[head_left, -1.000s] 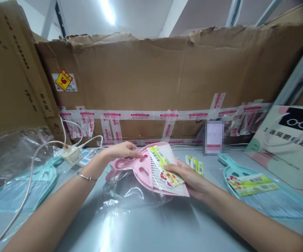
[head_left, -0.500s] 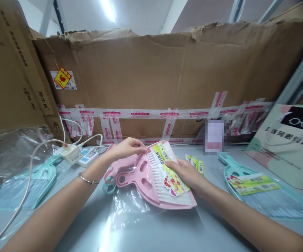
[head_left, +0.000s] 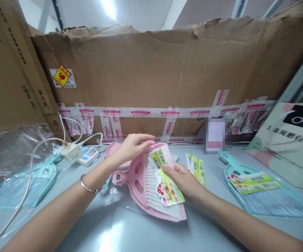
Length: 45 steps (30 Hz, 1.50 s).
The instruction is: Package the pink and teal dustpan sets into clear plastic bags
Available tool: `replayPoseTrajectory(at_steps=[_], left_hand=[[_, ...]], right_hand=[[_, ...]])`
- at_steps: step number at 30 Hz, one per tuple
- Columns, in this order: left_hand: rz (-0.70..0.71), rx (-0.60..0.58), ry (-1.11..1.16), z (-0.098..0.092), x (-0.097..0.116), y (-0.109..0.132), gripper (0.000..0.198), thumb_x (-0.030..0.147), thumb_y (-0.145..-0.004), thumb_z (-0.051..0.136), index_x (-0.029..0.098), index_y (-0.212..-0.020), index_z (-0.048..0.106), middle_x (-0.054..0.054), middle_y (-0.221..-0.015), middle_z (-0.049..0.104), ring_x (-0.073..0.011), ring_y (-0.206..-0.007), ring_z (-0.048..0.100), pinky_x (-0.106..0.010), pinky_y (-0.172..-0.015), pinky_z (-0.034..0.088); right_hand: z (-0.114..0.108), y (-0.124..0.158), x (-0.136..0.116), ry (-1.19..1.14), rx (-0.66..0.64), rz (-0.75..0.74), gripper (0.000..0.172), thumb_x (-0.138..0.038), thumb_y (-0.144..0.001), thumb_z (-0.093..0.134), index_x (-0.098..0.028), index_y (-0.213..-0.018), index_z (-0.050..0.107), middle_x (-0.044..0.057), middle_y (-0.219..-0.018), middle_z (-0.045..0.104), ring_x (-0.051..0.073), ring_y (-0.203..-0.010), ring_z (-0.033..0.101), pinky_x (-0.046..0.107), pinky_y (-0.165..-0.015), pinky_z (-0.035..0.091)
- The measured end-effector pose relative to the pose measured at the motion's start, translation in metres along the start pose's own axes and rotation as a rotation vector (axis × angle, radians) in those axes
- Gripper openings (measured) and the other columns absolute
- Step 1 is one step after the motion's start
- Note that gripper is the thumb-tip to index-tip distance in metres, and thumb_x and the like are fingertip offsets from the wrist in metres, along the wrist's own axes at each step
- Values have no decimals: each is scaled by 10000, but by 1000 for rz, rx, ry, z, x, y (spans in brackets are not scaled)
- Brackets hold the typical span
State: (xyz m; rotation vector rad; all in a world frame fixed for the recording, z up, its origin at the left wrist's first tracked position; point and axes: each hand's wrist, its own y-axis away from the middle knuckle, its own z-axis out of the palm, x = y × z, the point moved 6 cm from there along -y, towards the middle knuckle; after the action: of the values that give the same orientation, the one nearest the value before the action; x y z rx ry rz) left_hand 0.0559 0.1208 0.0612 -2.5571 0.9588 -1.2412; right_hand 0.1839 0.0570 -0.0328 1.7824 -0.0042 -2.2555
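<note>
My right hand (head_left: 184, 180) grips a pink dustpan (head_left: 137, 175) with a white-bristled brush (head_left: 153, 182) nested in it. The thumb presses a green and yellow label card (head_left: 167, 178) against the bristles, and the fingers go behind the pan. At the upper edge of the dustpan, my left hand (head_left: 137, 147) has its fingers stretched out; whether they touch the rim I cannot tell. The set is tilted, its handle to the left. Behind it lie another pink piece (head_left: 112, 149) and a bit of teal, mostly hidden.
Teal dustpan sets lie at the left (head_left: 41, 178) and at the right (head_left: 235, 171), the right one with a label card (head_left: 256, 183). Loose label cards (head_left: 198, 168) lie behind my right hand. A power strip (head_left: 88, 157) with cables, a large cardboard box (head_left: 146, 70) and a paper bag (head_left: 285, 150) stand around.
The pink set has shifted slightly left and toward me, turning more upright. My left hand has moved right along its upper edge, and its fingers have straightened.
</note>
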Motion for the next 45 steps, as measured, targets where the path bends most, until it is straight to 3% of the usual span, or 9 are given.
replayPoseTrajectory(at_steps=[6, 8, 13, 15, 18, 23, 29, 37, 45], left_hand=[[166, 550, -21, -57, 41, 21, 246, 358, -828, 522, 155, -769, 647, -39, -756, 656, -117, -678, 567, -225, -631, 427], [-3, 413, 18, -54, 41, 30, 406, 413, -838, 476, 153, -543, 577, -5, -514, 555, -88, -489, 475, -212, -505, 366], [-581, -455, 230, 21, 17, 91, 529, 572, -785, 458, 139, -510, 585, -27, -465, 549, -109, -442, 511, -213, -453, 379], [-679, -437, 441, 46, 11, 108, 394, 519, -709, 609, 145, -831, 637, -71, -779, 664, -157, -665, 616, -213, -513, 436], [-668, -103, 924, 72, 7, 106, 601, 403, -689, 693, 172, -1201, 477, -146, -1177, 579, -214, -1009, 594, -285, -778, 493], [-511, 272, 1257, 86, 11, 85, 614, 218, -691, 714, 153, -1249, 464, -150, -1187, 598, -254, -1072, 577, -339, -897, 467], [-601, 389, 1151, 71, -10, 90, 517, 207, -643, 750, 97, -1108, 554, -150, -1044, 675, -242, -853, 663, -338, -758, 536], [-661, 270, 976, 38, -31, 92, 413, 215, -595, 780, 83, -951, 618, -133, -879, 717, -220, -722, 682, -289, -660, 546], [-752, 65, 902, 41, -40, 96, 385, 335, -635, 751, 94, -917, 650, -140, -872, 718, -213, -712, 681, -277, -646, 535]], right_hand=[[-11, 2, -12, -263, 245, -58, 113, -198, -807, 532, -142, -845, 622, 46, -695, 720, 170, -579, 676, 267, -574, 543], [-17, 2, -15, -348, 329, -98, 121, -199, -800, 539, -140, -869, 619, 44, -696, 720, 181, -608, 683, 285, -606, 554], [-27, 4, -18, -488, 467, -203, 154, -204, -785, 557, -158, -924, 605, 20, -711, 718, 187, -657, 688, 300, -646, 564], [-26, 6, -16, -525, 503, -243, 216, -205, -778, 563, -160, -986, 598, 10, -718, 717, 188, -684, 690, 300, -663, 563], [-19, 9, -10, -575, 522, -282, 313, -228, -766, 583, -166, -1072, 573, -3, -741, 717, 187, -726, 688, 298, -695, 557], [0, 14, 5, -599, 423, -245, 490, -283, -676, 688, -185, -1133, 541, 8, -841, 721, 200, -824, 675, 302, -742, 542], [8, 15, 7, -493, 290, -233, 629, -308, -591, 768, -200, -1157, 515, 21, -979, 699, 201, -914, 642, 294, -761, 529], [-32, -9, -15, -263, 300, -134, 466, -362, -653, 725, -199, -1058, 561, 33, -963, 691, 175, -854, 634, 254, -651, 513], [-19, -14, -22, -110, -237, 48, 552, -196, -613, 752, -172, -1129, 556, 72, -940, 709, 193, -811, 679, 337, -812, 516]])
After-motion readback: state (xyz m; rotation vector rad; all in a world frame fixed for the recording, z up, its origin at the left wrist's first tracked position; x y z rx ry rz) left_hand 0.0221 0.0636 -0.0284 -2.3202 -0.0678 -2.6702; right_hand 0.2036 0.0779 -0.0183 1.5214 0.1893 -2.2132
